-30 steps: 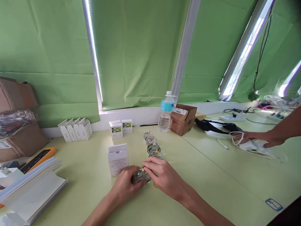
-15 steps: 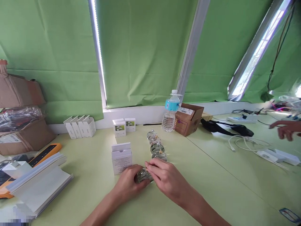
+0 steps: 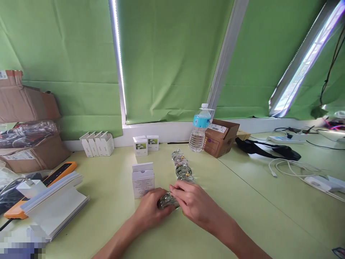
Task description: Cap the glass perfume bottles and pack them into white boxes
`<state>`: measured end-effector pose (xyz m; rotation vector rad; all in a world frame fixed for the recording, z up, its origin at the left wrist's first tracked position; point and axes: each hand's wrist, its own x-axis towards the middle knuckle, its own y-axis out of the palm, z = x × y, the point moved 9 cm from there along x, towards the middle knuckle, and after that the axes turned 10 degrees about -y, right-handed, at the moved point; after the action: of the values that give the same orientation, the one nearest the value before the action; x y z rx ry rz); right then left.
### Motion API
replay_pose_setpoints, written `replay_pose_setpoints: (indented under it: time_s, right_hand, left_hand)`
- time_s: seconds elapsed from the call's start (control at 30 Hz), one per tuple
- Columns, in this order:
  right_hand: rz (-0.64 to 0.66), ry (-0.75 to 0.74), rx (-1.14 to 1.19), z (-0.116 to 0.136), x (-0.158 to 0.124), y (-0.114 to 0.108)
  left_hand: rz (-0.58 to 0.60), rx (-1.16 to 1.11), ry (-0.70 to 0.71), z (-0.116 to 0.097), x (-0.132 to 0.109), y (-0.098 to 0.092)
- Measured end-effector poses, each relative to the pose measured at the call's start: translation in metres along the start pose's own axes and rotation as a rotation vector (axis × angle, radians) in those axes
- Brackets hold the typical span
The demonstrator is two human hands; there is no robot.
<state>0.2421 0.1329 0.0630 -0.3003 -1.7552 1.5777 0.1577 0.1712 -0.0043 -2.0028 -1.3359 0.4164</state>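
My left hand (image 3: pixel 152 208) curls round the side of a small round glass vessel (image 3: pixel 165 202) resting on the table. The fingers of my right hand (image 3: pixel 192 201) are pinched on its top, where a bit of gold colour shows; the rest of the top is hidden. Just beyond, several similar glass vessels (image 3: pixel 183 169) stand in a row leading away, some with gold-coloured or clear knobs. An upright white box (image 3: pixel 143 183) with a raised flap and small print stands by my left fingertips.
Small white boxes with a green picture (image 3: pixel 141 147) and several open white boxes (image 3: pixel 97 144) stand along the wall. A water bottle (image 3: pixel 198 135), a brown carton (image 3: pixel 219 138), a black strap (image 3: pixel 269 149) and white cables (image 3: pixel 291 167) lie right; an orange power strip (image 3: pixel 58 174) and white folded card (image 3: pixel 59 212) left.
The view has turned slightly left, so things sit further right. Another person's hand at the right edge is out of view. Both my hands keep their hold on the glass vessel.
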Motion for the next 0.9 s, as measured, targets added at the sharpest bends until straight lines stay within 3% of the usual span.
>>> replay_pose_setpoints:
  time_s: [0.17, 0.63, 0.9]
  right_hand:
    - [-0.025, -0.023, 0.036, -0.001, -0.001, -0.002]
    - [0.049, 0.101, -0.339, 0.019, 0.004, 0.019]
    - [-0.024, 0.164, -0.164, 0.008, 0.002, 0.011]
  left_hand:
    - [0.003, 0.004, -0.009, 0.001, 0.001, 0.001]
    - [0.004, -0.007, 0.025, -0.003, -0.001, 0.001]
    - [-0.026, 0.006, 0.020, -0.001, 0.000, 0.000]
